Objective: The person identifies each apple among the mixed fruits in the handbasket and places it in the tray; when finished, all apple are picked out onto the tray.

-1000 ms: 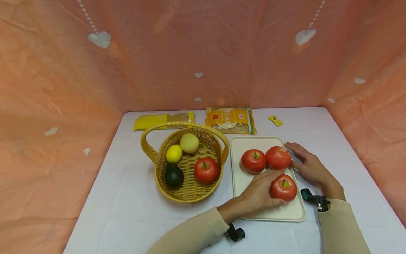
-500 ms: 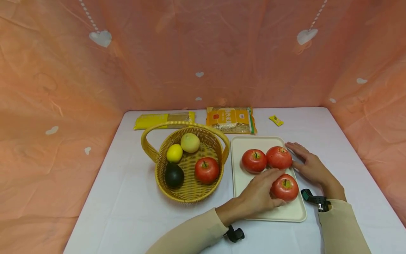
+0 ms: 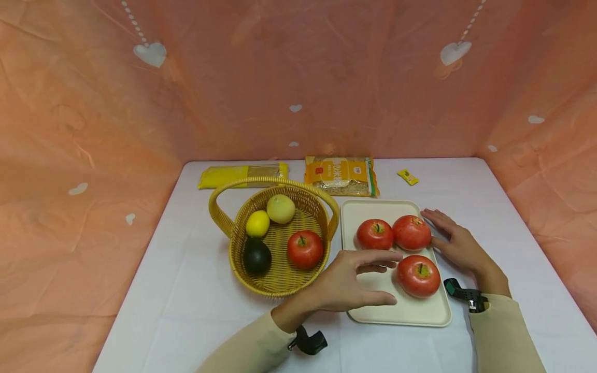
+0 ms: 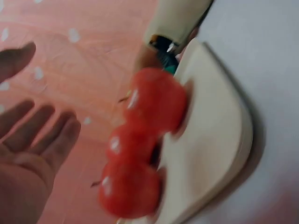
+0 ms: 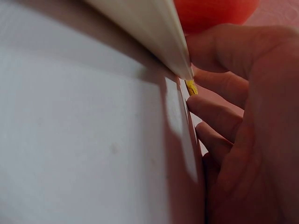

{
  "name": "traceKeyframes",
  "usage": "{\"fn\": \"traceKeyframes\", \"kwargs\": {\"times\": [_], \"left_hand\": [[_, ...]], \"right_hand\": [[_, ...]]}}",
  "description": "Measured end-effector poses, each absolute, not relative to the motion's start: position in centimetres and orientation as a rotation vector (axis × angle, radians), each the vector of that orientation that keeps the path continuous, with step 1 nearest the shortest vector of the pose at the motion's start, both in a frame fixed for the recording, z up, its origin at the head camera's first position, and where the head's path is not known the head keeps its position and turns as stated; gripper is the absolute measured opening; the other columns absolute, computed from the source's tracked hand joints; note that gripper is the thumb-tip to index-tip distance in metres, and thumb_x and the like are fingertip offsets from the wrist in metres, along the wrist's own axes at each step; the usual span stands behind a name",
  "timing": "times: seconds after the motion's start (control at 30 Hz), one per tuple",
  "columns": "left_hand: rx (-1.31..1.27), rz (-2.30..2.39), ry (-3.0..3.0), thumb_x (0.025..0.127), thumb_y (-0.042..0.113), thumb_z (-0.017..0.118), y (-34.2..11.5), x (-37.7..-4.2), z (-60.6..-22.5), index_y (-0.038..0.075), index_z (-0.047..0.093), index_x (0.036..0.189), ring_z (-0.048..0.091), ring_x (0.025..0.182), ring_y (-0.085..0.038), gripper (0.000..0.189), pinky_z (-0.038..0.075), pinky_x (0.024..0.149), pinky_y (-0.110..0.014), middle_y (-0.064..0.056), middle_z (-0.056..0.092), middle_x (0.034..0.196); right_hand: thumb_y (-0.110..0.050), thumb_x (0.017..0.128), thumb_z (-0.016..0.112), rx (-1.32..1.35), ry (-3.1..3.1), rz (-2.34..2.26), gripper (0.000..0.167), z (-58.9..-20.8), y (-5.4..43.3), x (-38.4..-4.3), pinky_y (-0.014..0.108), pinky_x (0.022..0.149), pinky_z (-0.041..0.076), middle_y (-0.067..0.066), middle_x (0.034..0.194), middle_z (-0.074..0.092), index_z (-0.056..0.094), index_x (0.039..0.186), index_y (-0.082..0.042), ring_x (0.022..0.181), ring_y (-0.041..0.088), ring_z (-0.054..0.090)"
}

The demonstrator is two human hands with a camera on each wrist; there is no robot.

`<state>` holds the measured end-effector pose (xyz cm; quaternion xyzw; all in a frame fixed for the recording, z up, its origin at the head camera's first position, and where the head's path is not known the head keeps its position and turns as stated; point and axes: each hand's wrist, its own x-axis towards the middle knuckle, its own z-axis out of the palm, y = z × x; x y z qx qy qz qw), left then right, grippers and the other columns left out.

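My left hand point(image 3: 342, 284) is held in the air left of the front red apple point(image 3: 418, 277), thumb and fingers spread apart with nothing between them. That apple sits on a cream tray point(image 3: 373, 314), with two more red apples point(image 3: 374, 234) behind it. At the tray's right edge lies my right hand point(image 3: 459, 248), fingers extended; its thumb point(image 5: 219, 46) touches the rim in the right wrist view, and the other fingertips are down by the white tabletop. Just left of the tray, a wicker basket point(image 3: 275, 296) holds a red apple point(image 3: 304, 249), a lemon point(image 3: 257, 224), a dark avocado point(image 3: 256, 256) and a pale round fruit point(image 3: 281, 209).
Along the back of the table lie a yellow noodle packet point(image 3: 224, 176), an orange grain bag point(image 3: 342, 176) and a small yellow wrapped sweet point(image 3: 408, 177). The basket's tall handle point(image 3: 275, 180) arches over its far side. Pink cloth point(image 3: 298, 77) hangs around the table.
My left hand has let go of the front apple and drawn back to the left, fingers opening. The apple stays on the tray. My right hand has kept its place at the tray's edge.
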<state>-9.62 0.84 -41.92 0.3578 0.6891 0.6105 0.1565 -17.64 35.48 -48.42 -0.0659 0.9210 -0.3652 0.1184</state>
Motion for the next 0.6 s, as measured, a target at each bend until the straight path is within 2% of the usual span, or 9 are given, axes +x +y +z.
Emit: {"fn": "traceKeyframes", "kwargs": {"times": [0.1,0.23,0.43,0.6], "left_hand": [[1.050,1.796,1.877,0.089,0.001,0.089,-1.4,-9.6,-41.2,0.005,0.064,0.150,0.068,0.132,-0.009,0.066,0.054,0.115,-0.029,-0.016,0.070,0.147],[1.108,1.815,1.856,0.092,0.000,0.086,-4.4,-9.9,-40.8,0.001,0.061,0.152,0.068,0.136,-0.022,0.065,0.054,0.118,-0.036,-0.016,0.069,0.148],[1.061,1.783,1.922,0.094,0.001,0.084,-9.1,-10.4,-40.1,0.003,0.062,0.152,0.068,0.137,-0.028,0.062,0.054,0.118,-0.043,-0.015,0.069,0.149],[1.018,1.756,2.010,0.092,-0.002,0.084,-12.5,-11.4,-39.4,0.001,0.063,0.150,0.066,0.138,-0.038,0.062,0.054,0.116,-0.051,-0.023,0.067,0.148]], "right_hand": [[-0.031,0.108,0.067,-0.200,2.688,-1.085,0.073,-48.5,35.5,-17.6,0.087,0.120,0.017,0.024,0.181,0.022,0.036,0.172,-0.017,0.168,0.051,0.010],[-0.026,0.108,0.068,-0.211,2.689,-1.102,0.072,-48.6,35.5,-17.6,0.087,0.121,0.017,0.025,0.180,0.023,0.037,0.172,-0.015,0.167,0.052,0.011],[-0.023,0.107,0.068,-0.216,2.689,-1.114,0.072,-48.6,35.4,-17.6,0.086,0.121,0.018,0.025,0.180,0.023,0.038,0.171,-0.014,0.167,0.052,0.012],[-0.023,0.107,0.068,-0.217,2.695,-1.104,0.071,-48.5,35.4,-17.6,0.086,0.121,0.018,0.025,0.180,0.023,0.037,0.172,-0.014,0.167,0.053,0.012]]}}
